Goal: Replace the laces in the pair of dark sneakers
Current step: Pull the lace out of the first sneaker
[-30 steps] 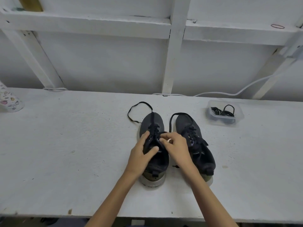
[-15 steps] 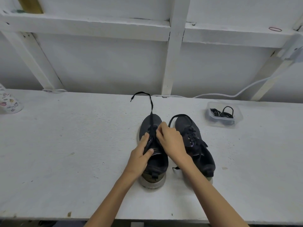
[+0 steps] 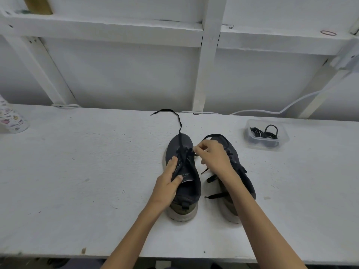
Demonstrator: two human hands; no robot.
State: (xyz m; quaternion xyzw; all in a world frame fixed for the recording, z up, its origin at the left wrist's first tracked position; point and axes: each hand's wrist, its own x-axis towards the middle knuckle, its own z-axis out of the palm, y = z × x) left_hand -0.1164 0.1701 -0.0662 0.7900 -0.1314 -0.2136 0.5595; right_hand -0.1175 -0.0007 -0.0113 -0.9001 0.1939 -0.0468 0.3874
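Thumb and fingers of our left grip point(image 3: 168, 183) are clamping the tongue side of the left sneaker point(image 3: 191, 191), which is standing toe-away on the tabletop point(image 3: 77, 181). Its lace point(image 3: 178, 123) is trailing forward past the toe. Our right grip point(image 3: 212, 155) is pinching that lace beside the eyelets, above the right sneaker point(image 3: 246, 183). A clear tub point(image 3: 283, 141) of dark coils is sitting farther right.

Your right hand point(image 3: 211, 156) pinches the lace point(image 3: 179, 125) at the left sneaker point(image 3: 172, 146); just behind that pinch, your left hand point(image 3: 167, 185) holds it.
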